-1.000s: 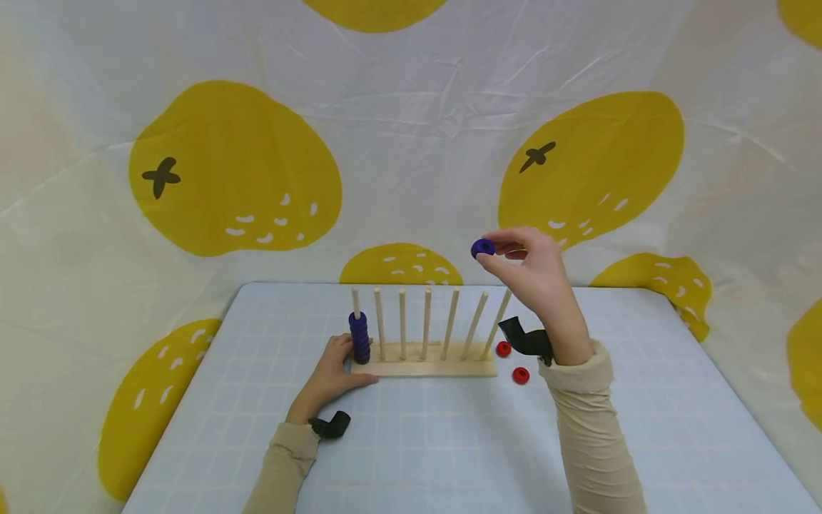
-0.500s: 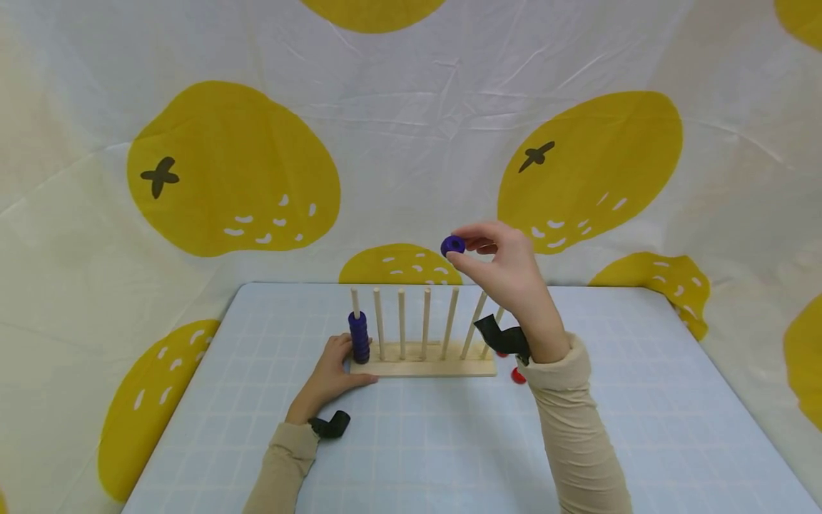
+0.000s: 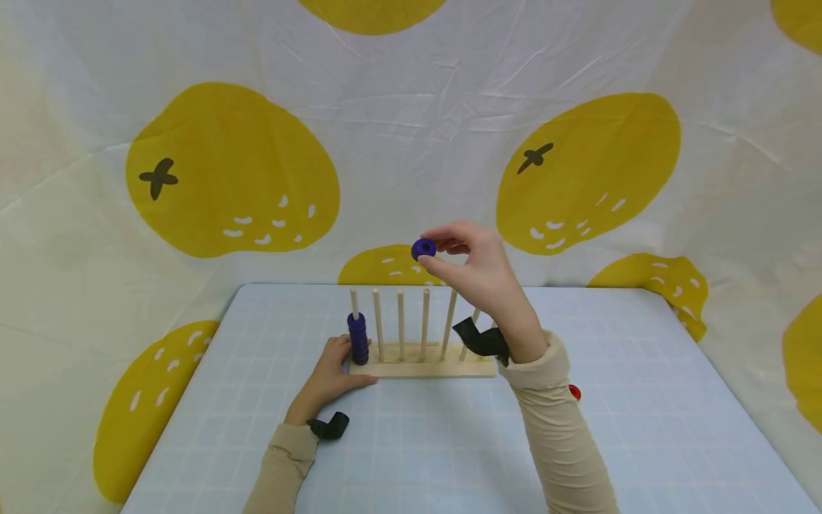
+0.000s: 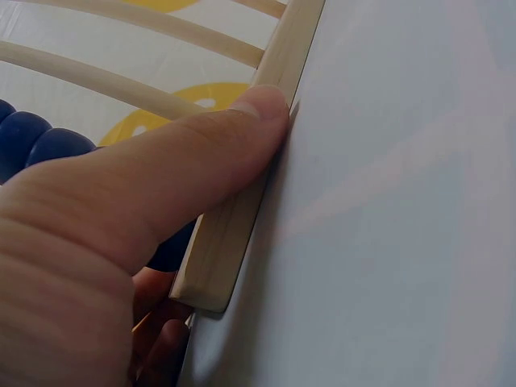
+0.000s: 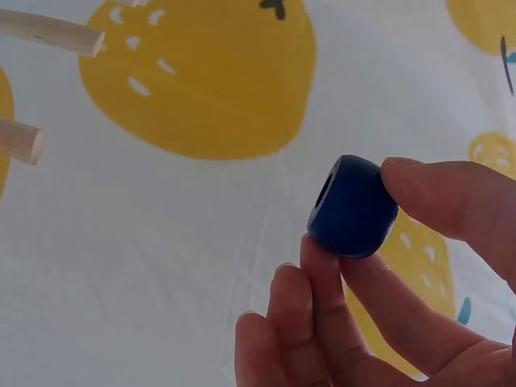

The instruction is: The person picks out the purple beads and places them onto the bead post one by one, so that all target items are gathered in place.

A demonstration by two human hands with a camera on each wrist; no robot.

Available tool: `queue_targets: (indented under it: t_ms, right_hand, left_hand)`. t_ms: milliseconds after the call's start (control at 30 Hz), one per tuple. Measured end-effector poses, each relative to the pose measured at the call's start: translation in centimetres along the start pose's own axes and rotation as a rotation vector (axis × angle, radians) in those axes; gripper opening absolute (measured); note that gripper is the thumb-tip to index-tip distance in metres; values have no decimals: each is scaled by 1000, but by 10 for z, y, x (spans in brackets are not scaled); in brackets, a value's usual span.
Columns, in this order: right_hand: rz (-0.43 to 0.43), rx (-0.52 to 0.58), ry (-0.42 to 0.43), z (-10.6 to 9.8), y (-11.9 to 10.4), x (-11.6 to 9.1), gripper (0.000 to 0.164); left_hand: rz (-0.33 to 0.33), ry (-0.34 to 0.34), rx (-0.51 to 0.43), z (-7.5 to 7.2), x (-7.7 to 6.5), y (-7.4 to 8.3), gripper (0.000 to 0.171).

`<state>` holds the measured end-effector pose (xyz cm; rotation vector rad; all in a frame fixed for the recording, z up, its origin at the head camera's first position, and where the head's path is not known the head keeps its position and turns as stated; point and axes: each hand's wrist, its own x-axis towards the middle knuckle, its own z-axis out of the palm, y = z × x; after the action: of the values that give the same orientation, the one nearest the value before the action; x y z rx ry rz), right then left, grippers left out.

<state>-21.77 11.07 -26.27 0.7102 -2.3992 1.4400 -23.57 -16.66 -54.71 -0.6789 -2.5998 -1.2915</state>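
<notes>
High over the wooden peg rack (image 3: 424, 369), my right hand (image 3: 475, 264) pinches a purple-blue bead (image 3: 423, 248) between thumb and fingers. Its hole shows at one side in the right wrist view, where the same bead (image 5: 355, 208) is clear of the pegs. My left hand (image 3: 334, 371) grips the rack's left end, thumb (image 4: 234, 137) along the front edge of the base and the other fingers behind it. A stack of purple-blue beads (image 3: 358, 339) fills most of the leftmost peg, whose top sticks out bare. The other pegs carry no beads where they show; my right forearm covers the rightmost ones.
One red bead (image 3: 574, 392) peeks out on the table from behind my right sleeve (image 3: 552, 428). The pale checked table (image 3: 411, 442) meets a white cloth backdrop (image 3: 417, 143) with yellow fruit prints. Black straps (image 3: 481, 341) sit on both wrists.
My right hand has moved left with the bead, from over the rack's right end to over its middle. Its arm now covers the two red beads seen before. The left hand stays put.
</notes>
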Motion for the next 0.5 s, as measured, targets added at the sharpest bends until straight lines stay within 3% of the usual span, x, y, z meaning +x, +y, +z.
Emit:
queue_targets:
  t_ms: [500]
  right_hand:
    - [-149,72,-56,22,5,9,27]
  left_hand:
    - [2,-6,-9,-1,-1,2,72]
